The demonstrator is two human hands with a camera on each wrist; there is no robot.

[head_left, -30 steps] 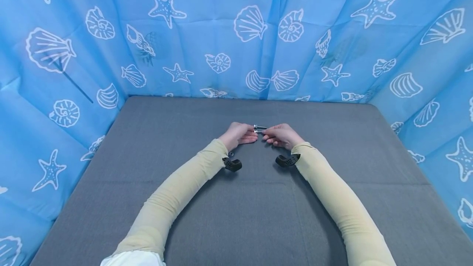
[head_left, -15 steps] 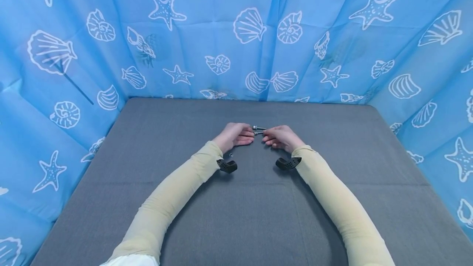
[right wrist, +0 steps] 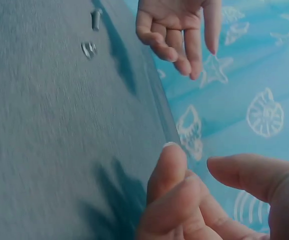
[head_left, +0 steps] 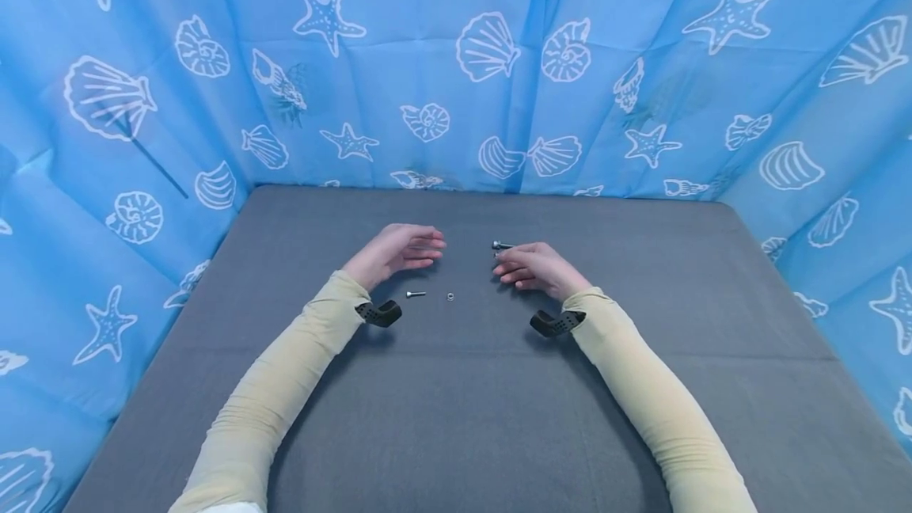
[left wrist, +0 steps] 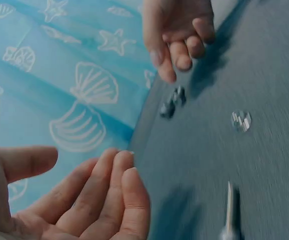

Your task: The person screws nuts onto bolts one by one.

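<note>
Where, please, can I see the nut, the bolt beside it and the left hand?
Nut [head_left: 450, 297]: head view, on its middle.
Bolt [head_left: 416, 294]: head view, on its shank.
Left hand [head_left: 397, 249]: head view, on its middle.

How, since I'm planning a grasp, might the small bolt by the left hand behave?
The small bolt looks metallic, so it should stay stiff when lifted. Lying on its side, with a head wider than its shank, it may roll in a curve if pushed. Its shine suggests it could feel slippery.

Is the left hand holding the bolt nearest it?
No, the left hand holds nothing, and the bolt lies apart from it on the gray table.
</note>
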